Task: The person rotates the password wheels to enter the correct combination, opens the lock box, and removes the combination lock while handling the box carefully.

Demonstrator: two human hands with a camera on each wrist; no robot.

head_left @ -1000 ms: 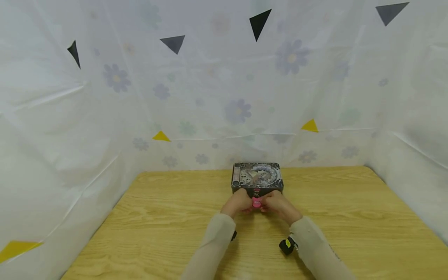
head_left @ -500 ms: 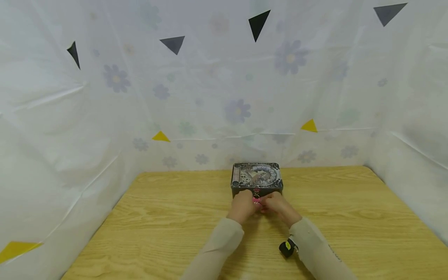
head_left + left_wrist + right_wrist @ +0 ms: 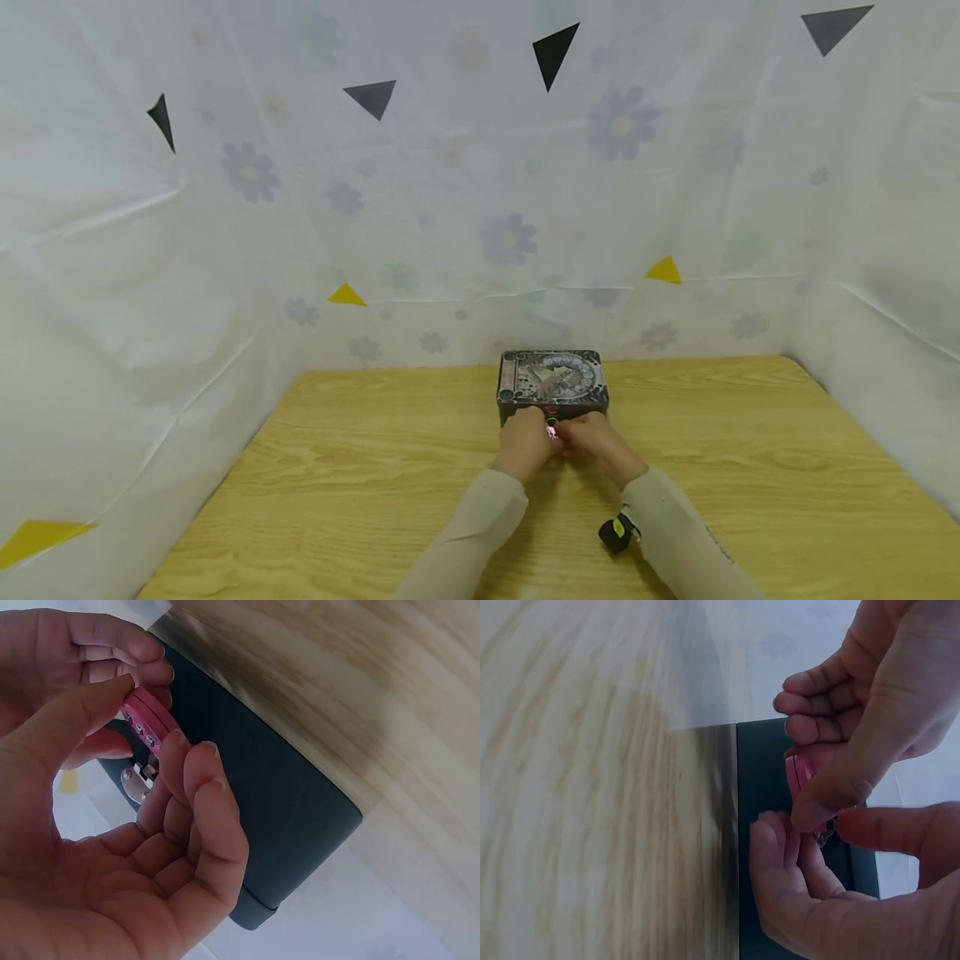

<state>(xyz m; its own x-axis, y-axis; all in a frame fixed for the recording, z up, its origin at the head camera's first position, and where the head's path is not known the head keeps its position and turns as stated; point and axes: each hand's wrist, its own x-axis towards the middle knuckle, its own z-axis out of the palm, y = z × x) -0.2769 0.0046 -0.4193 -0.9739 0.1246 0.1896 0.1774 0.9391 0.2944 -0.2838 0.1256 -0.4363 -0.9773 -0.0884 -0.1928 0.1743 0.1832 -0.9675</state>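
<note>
A small pink combination padlock [image 3: 154,724] with a row of number dials sits at the front of a dark tin box [image 3: 553,379] with a printed lid. Its dial side is turned upward. My left hand [image 3: 522,443] pinches the padlock, thumb at one end and curled fingers at the other. From the opposite side, my right hand [image 3: 602,443] holds it too, with fingertips and thumb around its end near the shackle. A metal hasp [image 3: 135,784] on the box shows close beside the shackle. Both hands hide much of the padlock in the head view.
The box stands at the back of a wood-grain table [image 3: 360,475], close to a white flowered sheet [image 3: 450,208] hung behind and at both sides. A black wrist device [image 3: 617,532] hangs under the right sleeve.
My left hand has shifted slightly right, closer over the padlock. The padlock has tipped from showing its pink face to showing its dial edge. My right hand has stayed nearly in place.
</note>
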